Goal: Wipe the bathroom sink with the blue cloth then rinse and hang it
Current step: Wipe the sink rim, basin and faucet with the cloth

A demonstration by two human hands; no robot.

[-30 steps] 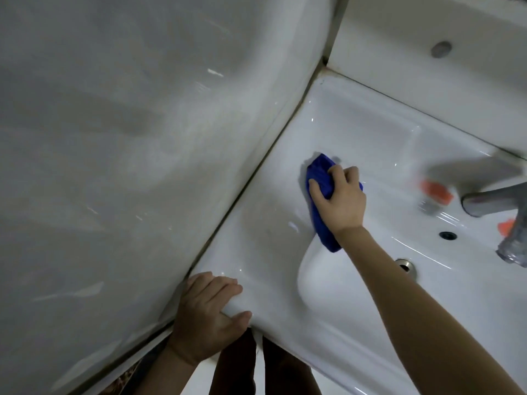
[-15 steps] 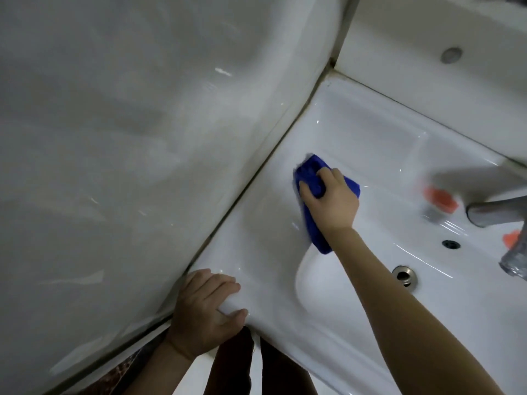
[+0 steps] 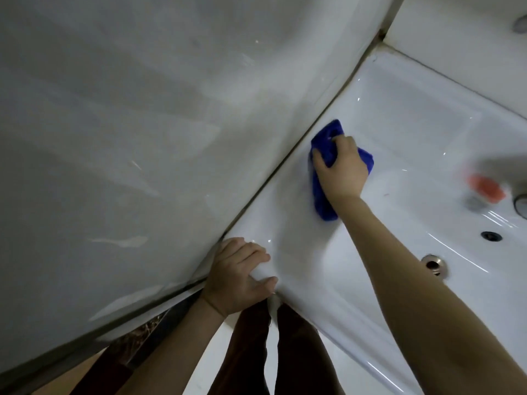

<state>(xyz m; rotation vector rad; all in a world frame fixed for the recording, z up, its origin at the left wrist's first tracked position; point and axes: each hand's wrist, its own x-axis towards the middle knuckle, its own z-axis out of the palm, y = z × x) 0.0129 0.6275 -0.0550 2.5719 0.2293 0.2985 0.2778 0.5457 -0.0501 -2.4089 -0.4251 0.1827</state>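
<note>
A white ceramic sink (image 3: 405, 126) fills the right half of the head view, set against a grey wall on its left. My right hand (image 3: 342, 169) grips a bunched blue cloth (image 3: 322, 195) and presses it onto the sink's left ledge, close to the wall seam. Part of the cloth sticks out beyond my fingers and below my wrist. My left hand (image 3: 239, 277) holds the sink's front left corner, fingers curled over the rim and thumb along the front edge.
The grey wall panel (image 3: 142, 138) runs right beside the cloth. A drain (image 3: 433, 265) and an overflow hole (image 3: 491, 243) lie in the basin. A blurred orange object (image 3: 484, 189) and a metal tap tip (image 3: 522, 205) are at the right edge. My dark trouser legs (image 3: 285, 352) stand below.
My right hand has slid the blue cloth across the ledge toward the wall seam. The view has shifted left, pushing the tap nearly out of frame. My left hand stays on the corner.
</note>
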